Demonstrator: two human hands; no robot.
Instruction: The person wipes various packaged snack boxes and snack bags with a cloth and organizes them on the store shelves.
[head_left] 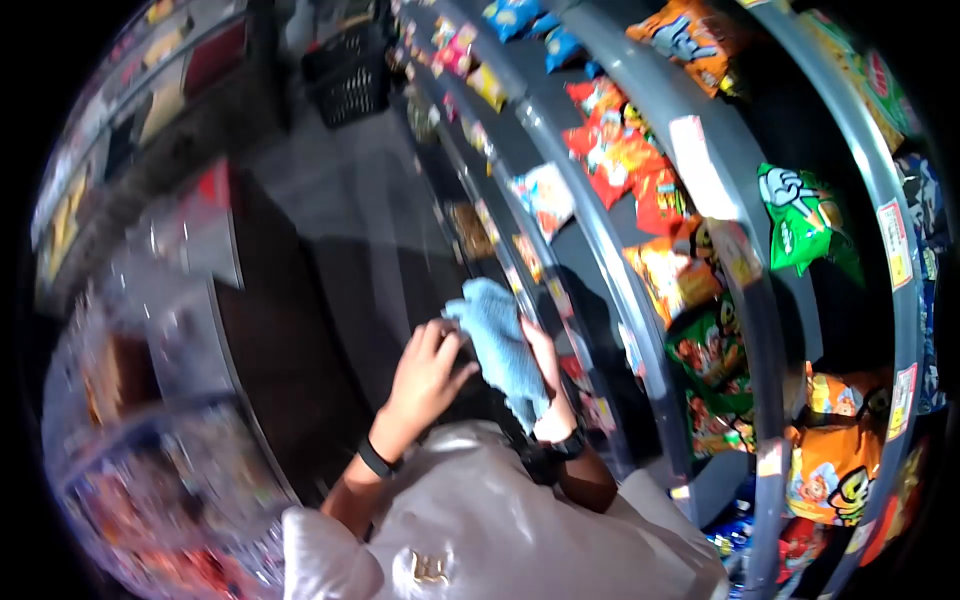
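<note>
A light blue cloth (503, 345), rumpled and hanging in loose folds, is in front of my chest. My right hand (549, 390) grips it along its right side, with part of the palm and fingers hidden behind the fabric. Just left of the cloth is my left hand (428, 370), its fingers loosely bent and the thumb apart, holding nothing that I can see. Its fingertips are close to the cloth's left edge; whether they touch it I cannot tell. A dark band (377, 458) circles my left wrist, and a dark watch or band (568, 445) is on the right.
Tiered shelves run along my right, with orange snack bags (835, 470), a green bag (795, 220) and red packets (625, 150). Price tags line the shelf edges. A black basket (345, 80) stands on the floor ahead. To my left is a dark display unit (280, 300) with blurred goods.
</note>
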